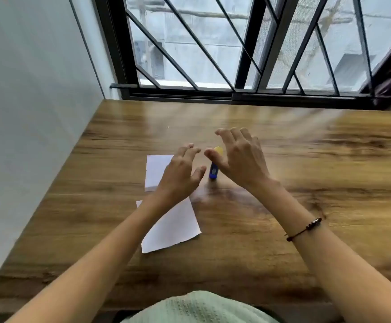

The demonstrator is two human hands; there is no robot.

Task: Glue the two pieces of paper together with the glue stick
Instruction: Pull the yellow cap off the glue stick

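Note:
A blue glue stick [213,171] with a yellow cap stands upright on the wooden table [306,183]. Two white pieces of paper lie left of it: a far piece [155,171] and a near piece [173,227], apart from each other. My left hand [180,176] hovers over the papers with fingers spread, holding nothing. My right hand [238,157] is open just right of the glue stick, its thumb in front of the yellow cap; whether it touches the stick I cannot tell. Part of each paper is hidden by my left forearm.
A white wall [26,113] runs along the table's left edge. A barred window [236,54] stands behind the far edge. A pale green cloth [197,308] lies at the near edge. A dark bracelet [306,228] is on my right wrist.

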